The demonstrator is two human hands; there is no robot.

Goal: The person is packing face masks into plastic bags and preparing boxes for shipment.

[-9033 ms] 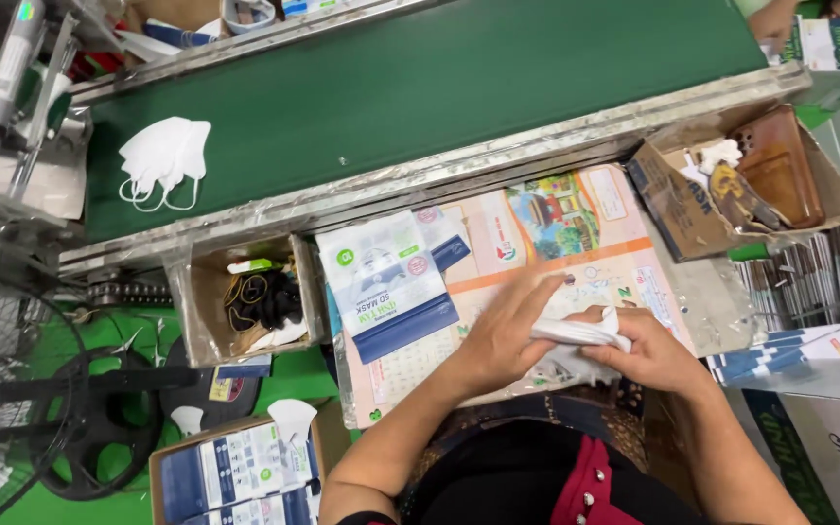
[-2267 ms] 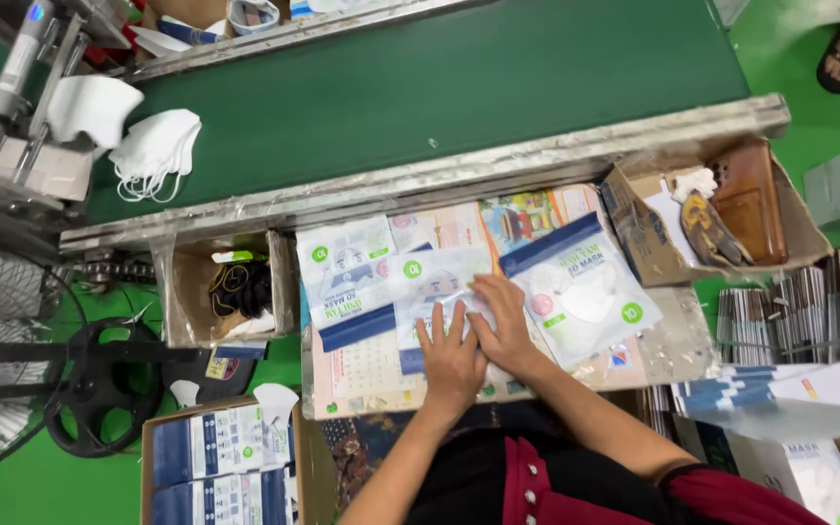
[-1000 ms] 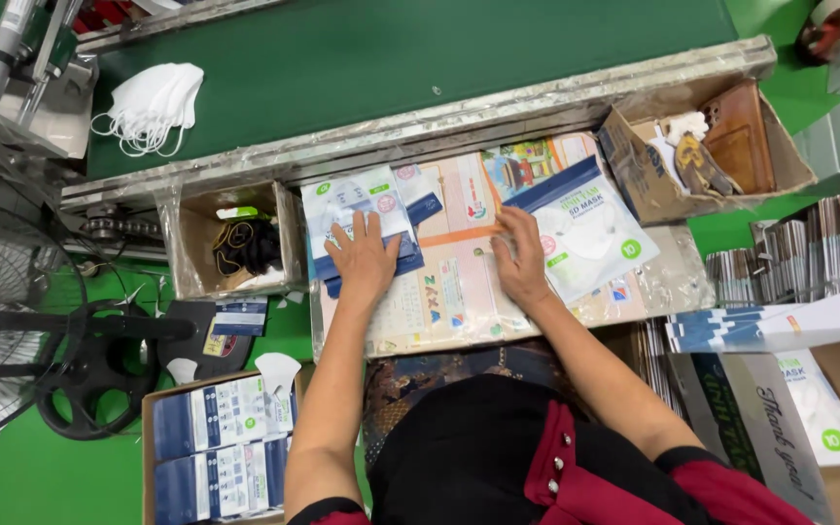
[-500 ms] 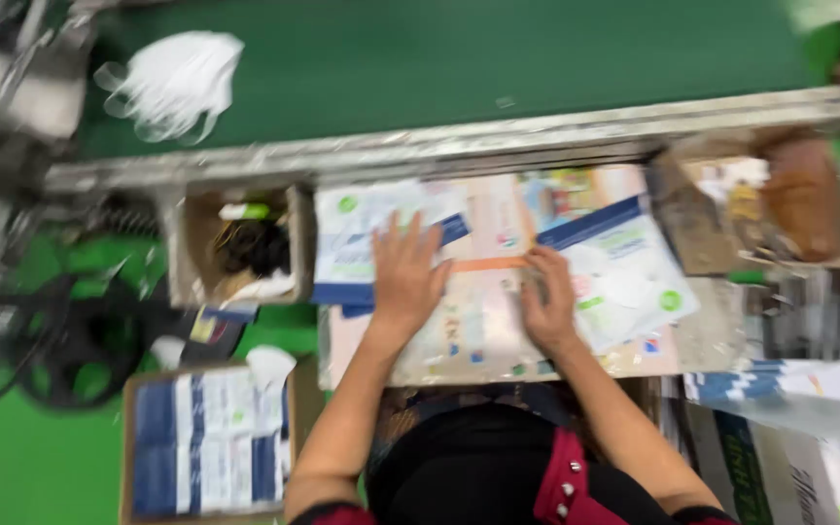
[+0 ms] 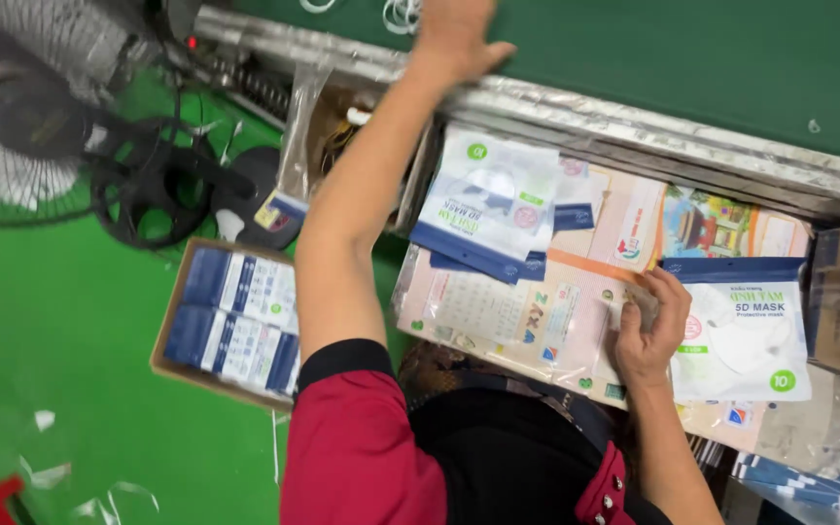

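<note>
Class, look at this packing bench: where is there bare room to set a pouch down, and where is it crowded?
Bare: green conveyor belt beyond the metal rail, right of the left hand. Crowded: the worktop, covered by the pouch stack and filled pouch at the right hand.

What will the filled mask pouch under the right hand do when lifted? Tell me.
The mask pouch probably flexes, being thin glossy film lying flat. Likely light, with only soft white masks inside. Its sheen suggests it may slip under the right hand.

A paper-covered worktable (image 5: 585,292) carries blue-and-white mask pouches (image 5: 488,209), one filled pouch (image 5: 741,335), perhaps more underneath
</note>
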